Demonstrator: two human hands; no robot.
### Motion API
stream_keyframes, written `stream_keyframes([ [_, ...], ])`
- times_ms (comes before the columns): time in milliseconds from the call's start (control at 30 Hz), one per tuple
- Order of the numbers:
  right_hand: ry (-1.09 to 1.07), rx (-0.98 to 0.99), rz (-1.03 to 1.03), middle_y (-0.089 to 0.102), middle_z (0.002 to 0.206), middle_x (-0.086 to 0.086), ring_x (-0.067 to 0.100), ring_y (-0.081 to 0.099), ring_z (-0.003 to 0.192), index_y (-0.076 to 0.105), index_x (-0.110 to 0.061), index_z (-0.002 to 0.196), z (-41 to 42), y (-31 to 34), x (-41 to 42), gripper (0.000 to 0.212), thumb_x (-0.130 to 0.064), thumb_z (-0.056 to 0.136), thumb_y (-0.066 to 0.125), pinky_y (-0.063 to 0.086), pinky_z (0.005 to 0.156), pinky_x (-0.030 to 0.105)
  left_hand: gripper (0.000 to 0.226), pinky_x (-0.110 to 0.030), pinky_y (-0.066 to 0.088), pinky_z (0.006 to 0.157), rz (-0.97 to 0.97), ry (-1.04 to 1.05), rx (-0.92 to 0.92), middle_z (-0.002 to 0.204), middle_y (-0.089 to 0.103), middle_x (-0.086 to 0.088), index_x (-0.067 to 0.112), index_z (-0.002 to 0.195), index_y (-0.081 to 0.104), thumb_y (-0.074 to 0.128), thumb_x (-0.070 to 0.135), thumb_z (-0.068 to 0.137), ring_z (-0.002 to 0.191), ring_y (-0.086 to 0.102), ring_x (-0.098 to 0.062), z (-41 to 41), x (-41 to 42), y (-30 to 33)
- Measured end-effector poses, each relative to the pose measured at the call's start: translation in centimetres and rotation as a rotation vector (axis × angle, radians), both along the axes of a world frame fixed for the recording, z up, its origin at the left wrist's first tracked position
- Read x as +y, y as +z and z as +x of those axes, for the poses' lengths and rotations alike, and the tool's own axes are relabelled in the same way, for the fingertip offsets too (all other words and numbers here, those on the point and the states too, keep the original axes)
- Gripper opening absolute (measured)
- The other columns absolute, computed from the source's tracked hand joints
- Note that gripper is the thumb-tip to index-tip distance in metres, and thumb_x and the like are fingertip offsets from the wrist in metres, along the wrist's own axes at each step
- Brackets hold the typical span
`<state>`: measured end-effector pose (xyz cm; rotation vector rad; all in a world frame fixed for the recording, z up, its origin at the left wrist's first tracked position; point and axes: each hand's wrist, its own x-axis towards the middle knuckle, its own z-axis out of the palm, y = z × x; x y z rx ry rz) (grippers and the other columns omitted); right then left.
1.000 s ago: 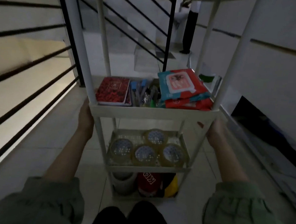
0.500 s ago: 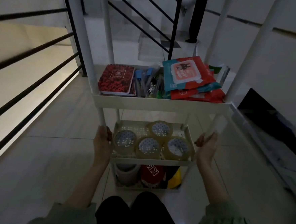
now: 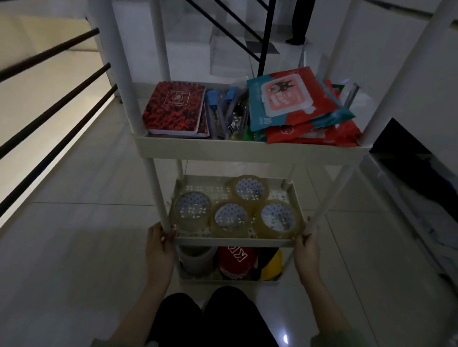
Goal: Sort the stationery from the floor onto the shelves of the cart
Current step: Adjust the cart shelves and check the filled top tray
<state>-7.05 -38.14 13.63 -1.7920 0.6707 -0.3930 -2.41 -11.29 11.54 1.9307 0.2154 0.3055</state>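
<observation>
Four rolls of clear tape point(image 3: 232, 217) lay on the cart's point(image 3: 251, 153) middle visible shelf at centre frame, three in a front row and one behind. On the shelf above, toward upper centre, sat two red notebooks point(image 3: 174, 107) stacked at left, a cluster of pens point(image 3: 224, 110) too jumbled to count, and a pile of wipe packs point(image 3: 295, 102) at right, at least three, the exact number unclear. Three shelves were visible, the lowest holding one pale container point(image 3: 196, 260), one red item point(image 3: 236, 263) and one yellow item point(image 3: 273, 266), and two hands, left hand point(image 3: 160, 249) and right hand point(image 3: 307, 253), appeared at lower centre.
</observation>
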Motion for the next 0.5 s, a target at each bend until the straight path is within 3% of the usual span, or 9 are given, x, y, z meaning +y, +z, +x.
stream_keyframes([
  [67, -0.011, 0.007, 0.068, 0.051, 0.123, 0.014, 0.03, 0.051, 0.114, 0.028, -0.004, 0.141, -0.4, -0.5, 0.0, 0.042, -0.011, 0.101, 0.034, 0.04, 0.079, 0.029, 0.025, -0.029, 0.043, 0.077, -0.064, -0.03, 0.002, 0.109, 0.061, -0.008, -0.001, 0.118, 0.047, 0.045, -0.001, 0.093, 0.104, 0.057, -0.032, -1.0, -0.5, 0.7],
  [133, -0.008, 0.051, 0.154, 0.048, 0.134, 0.013, 0.028, 0.046, 0.123, 0.034, -0.006, 0.139, -1.3, -1.4, 0.3, 0.042, -0.025, 0.102, 0.032, 0.037, 0.087, 0.03, 0.042, -0.005, 0.044, 0.077, -0.141, -0.089, 0.027, 0.105, 0.059, 0.031, 0.02, 0.126, 0.039, 0.045, -0.003, 0.092, 0.102, 0.058, 0.001, -1.9, -1.1, 0.6],
  [167, 0.0, 0.074, 0.197, 0.048, 0.132, 0.012, 0.028, 0.045, 0.124, 0.037, -0.006, 0.137, -1.7, -1.7, 0.5, 0.043, -0.031, 0.102, 0.031, 0.037, 0.089, 0.032, 0.051, 0.001, 0.04, 0.079, -0.141, -0.106, 0.063, 0.108, 0.055, 0.037, 0.031, 0.129, 0.033, 0.046, -0.001, 0.092, 0.101, 0.054, 0.015, -2.3, -1.2, 0.2],
  [200, 0.01, 0.094, 0.222, 0.049, 0.128, 0.012, 0.028, 0.045, 0.123, 0.039, -0.006, 0.135, -1.9, -1.9, 0.5, 0.045, -0.033, 0.101, 0.03, 0.037, 0.092, 0.034, 0.055, -0.001, 0.038, 0.084, -0.116, -0.112, 0.122, 0.122, 0.051, 0.03, 0.035, 0.135, 0.03, 0.046, 0.003, 0.093, 0.108, 0.051, 0.015, -2.4, -1.3, -0.4],
  [233, 0.021, 0.119, 0.224, 0.049, 0.122, 0.011, 0.028, 0.045, 0.121, 0.042, -0.005, 0.133, -2.1, -2.1, 0.5, 0.045, -0.035, 0.101, 0.029, 0.038, 0.094, 0.036, 0.051, -0.011, 0.039, 0.085, -0.078, -0.102, 0.204, 0.131, 0.053, 0.008, 0.025, 0.139, 0.031, 0.046, 0.007, 0.094, 0.118, 0.053, -0.003, -2.3, -1.2, -1.4],
  [267, 0.033, 0.138, 0.221, 0.049, 0.116, 0.009, 0.028, 0.046, 0.119, 0.043, -0.006, 0.132, -2.1, -2.3, 0.4, 0.045, -0.036, 0.101, 0.029, 0.038, 0.094, 0.037, 0.041, -0.025, 0.04, 0.081, -0.021, -0.083, 0.276, 0.127, 0.055, -0.015, 0.007, 0.135, 0.038, 0.046, 0.006, 0.094, 0.118, 0.055, -0.026, -2.0, -0.8, -2.3],
  [300, 0.041, 0.148, 0.22, 0.048, 0.114, 0.007, 0.026, 0.046, 0.118, 0.045, -0.007, 0.13, -2.0, -2.3, 0.3, 0.044, -0.036, 0.1, 0.03, 0.038, 0.095, 0.037, 0.03, -0.03, 0.037, 0.074, 0.055, -0.063, 0.316, 0.116, 0.059, -0.026, -0.006, 0.122, 0.045, 0.046, 0.003, 0.093, 0.109, 0.057, -0.039, -1.6, -0.4, -3.2],
  [400, 0.04, 0.151, 0.237, 0.049, 0.118, 0.007, 0.029, 0.046, 0.124, 0.047, -0.016, 0.12, -1.5, -2.8, 0.0, 0.034, -0.038, 0.1, 0.031, 0.039, 0.103, 0.043, 0.009, -0.032, 0.032, 0.061, 0.245, -0.082, 0.334, 0.09, 0.063, -0.027, -0.006, 0.093, 0.056, 0.049, -0.003, 0.089, 0.086, 0.061, -0.039, -0.1, 0.7, -4.4],
  [500, 0.05, 0.186, 0.257, 0.044, 0.139, 0.014, 0.031, 0.039, 0.132, 0.045, -0.016, 0.13, -1.4, -2.5, -0.2, 0.04, -0.039, 0.1, 0.031, 0.034, 0.11, 0.05, 0.023, -0.034, 0.04, 0.067, 0.327, -0.118, 0.386, 0.097, 0.065, -0.033, -0.013, 0.095, 0.059, 0.044, 0.005, 0.095, 0.09, 0.063, -0.042, 1.2, 1.0, -5.0],
])
